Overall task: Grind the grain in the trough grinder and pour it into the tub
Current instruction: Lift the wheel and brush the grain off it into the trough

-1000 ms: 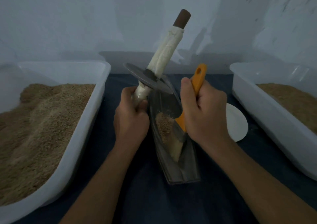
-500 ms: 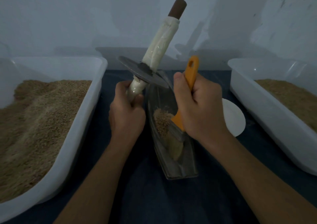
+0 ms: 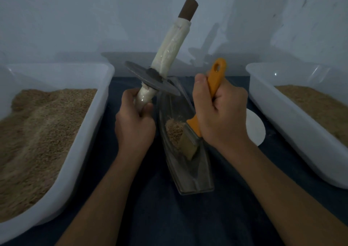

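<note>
Left hand (image 3: 134,127) grips the roller handle (image 3: 170,52), right hand (image 3: 221,113) the brush (image 3: 195,130) — bristles half-hidden in the trough (image 3: 195,178).

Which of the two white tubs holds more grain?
The left tub: its grain is heaped near the rim, while the right tub holds a lower layer.

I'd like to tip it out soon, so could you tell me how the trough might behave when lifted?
The trough looks like rigid metal, so probably stiff and fairly heavy. Its narrow boat shape may rock sideways. The loose grain would likely slide toward whichever end dips.
</note>
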The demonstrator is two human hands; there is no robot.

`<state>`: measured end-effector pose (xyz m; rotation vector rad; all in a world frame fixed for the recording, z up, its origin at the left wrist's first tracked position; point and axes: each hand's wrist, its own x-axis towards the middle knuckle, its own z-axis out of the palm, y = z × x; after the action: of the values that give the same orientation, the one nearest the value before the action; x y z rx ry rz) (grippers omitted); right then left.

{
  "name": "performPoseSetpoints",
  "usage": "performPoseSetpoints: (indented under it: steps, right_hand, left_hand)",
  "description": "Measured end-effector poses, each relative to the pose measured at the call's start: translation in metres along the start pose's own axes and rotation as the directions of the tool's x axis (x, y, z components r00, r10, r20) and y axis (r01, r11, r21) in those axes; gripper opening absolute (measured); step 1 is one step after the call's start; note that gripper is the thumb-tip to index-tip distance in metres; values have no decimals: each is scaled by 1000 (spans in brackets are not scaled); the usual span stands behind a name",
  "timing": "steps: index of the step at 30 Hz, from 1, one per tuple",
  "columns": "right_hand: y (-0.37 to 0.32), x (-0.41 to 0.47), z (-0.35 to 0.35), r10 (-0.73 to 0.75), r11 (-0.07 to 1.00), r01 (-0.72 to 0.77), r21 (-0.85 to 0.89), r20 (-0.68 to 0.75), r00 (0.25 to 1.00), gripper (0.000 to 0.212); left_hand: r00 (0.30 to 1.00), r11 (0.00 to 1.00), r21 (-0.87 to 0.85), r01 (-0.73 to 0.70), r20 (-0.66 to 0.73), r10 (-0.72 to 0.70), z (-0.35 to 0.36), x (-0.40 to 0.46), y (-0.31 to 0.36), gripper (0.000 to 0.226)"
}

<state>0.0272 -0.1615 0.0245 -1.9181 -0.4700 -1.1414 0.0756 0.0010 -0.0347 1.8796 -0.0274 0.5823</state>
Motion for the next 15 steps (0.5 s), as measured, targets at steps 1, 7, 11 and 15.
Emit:
performPoseSetpoints:
  steps: [1, 7, 11, 15]
  right_hand:
    - [-1, 0, 1, 12, 1000, -12, 10, 21, 1000, 48]
    - [7, -6, 13, 29, 998, -26, -59, 58, 998, 46]
    - [12, -5, 14, 7, 993, -1, -121, 47, 999, 46]
    - [8, -2, 6, -8, 997, 8, -76, 0, 1000, 48]
  left_hand:
    - [1000, 1000, 1, -5, -2, 5, 0, 0, 0, 26]
    - [1000, 1000, 12, -3, -3, 3, 0, 1, -1, 26]
    - [1000, 1000, 11, 0, -6, 0, 0, 2, -2, 26]
    - [1000, 1000, 7, -1, -14, 1, 0, 2, -3, 25]
